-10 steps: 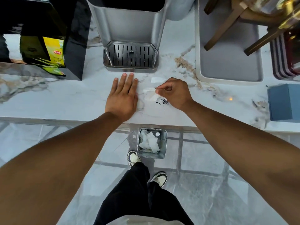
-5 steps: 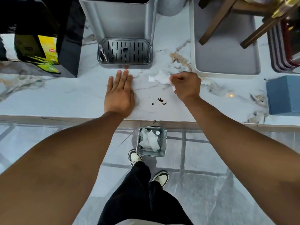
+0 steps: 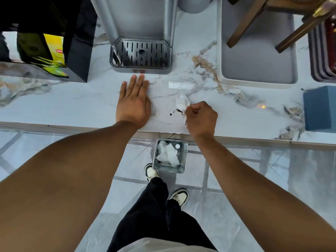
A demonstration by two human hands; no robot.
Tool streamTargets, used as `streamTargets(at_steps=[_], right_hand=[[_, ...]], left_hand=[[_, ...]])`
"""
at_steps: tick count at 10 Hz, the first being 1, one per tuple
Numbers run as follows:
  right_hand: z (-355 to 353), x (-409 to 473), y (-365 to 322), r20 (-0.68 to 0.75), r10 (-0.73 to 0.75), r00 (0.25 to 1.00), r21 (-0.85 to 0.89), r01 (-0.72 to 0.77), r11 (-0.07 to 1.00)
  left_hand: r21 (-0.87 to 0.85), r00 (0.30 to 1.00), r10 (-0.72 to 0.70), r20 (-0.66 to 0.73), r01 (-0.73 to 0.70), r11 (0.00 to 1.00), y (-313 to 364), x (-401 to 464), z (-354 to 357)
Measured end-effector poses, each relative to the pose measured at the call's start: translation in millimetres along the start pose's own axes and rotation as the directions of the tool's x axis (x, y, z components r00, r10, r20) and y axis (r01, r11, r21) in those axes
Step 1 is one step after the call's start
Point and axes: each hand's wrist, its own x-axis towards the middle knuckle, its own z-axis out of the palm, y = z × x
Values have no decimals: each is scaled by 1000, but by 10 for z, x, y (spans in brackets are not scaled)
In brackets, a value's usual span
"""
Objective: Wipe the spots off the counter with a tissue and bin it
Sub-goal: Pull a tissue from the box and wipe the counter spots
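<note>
A crumpled white tissue (image 3: 182,103) is pinched in my right hand (image 3: 201,116), which is closed over the marble counter (image 3: 72,104) near its front edge. Dark brown spots (image 3: 176,111) lie on the counter just left of that hand, touching the tissue's lower edge. My left hand (image 3: 134,102) rests flat on the counter, fingers spread, left of the spots. A small square metal bin (image 3: 170,155) stands on the floor below the counter edge, holding several used tissues.
A grey dispenser with a slotted drip tray (image 3: 141,53) stands behind my left hand. A black box with yellow tea packets (image 3: 54,50) is at the left, a grey tray (image 3: 256,57) at the back right, a blue box (image 3: 320,109) at the right. A white strip (image 3: 180,84) lies on the counter.
My right hand has come back toward the front edge with the tissue, down beside the spots. The spots look thinner than a second ago. My left hand has stayed flat.
</note>
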Motion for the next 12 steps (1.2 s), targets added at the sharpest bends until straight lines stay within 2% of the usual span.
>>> streamTargets(at_steps=[1,2,4,5,6,7,8,9,10,12], right_hand=[[-11,-140,18,-30,-15,999,-31,14,999],[-52,-279,62,2,-37,999,-32,37,999],[-297,-488,280,214,-129,968,-73,148,986],[-505,-582,386,446,-129,886,-119,202,972],[-635,-377,255,407,-164,898,51,156,986],[-590,-6,42,299,-166,940,146,126,981],[-369,545,-280,150,-229,962,111,214,971],[-191,739,-395,148,-287,946,68,280,958],[-12,778,-375,206,-307,929,-4,314,949],[35,548,-200,158,-231,960,16,231,973]], left_hand=[[-1,1000,2,-1,-2,1000,9,2,-14],[-12,1000,3,-1,-3,1000,18,-5,-22],[-21,1000,-5,3,5,1000,22,-10,-41],[-25,1000,-3,2,3,1000,37,3,-49],[-13,1000,-9,7,9,1000,32,-4,-42],[-17,1000,-6,7,6,1000,35,-7,-46],[-18,1000,0,15,0,1000,34,-10,-58],[-23,1000,1,15,0,1000,27,-6,-71],[-28,1000,2,5,-2,1000,36,-11,-69],[-21,1000,-6,4,6,1000,30,-7,-58]])
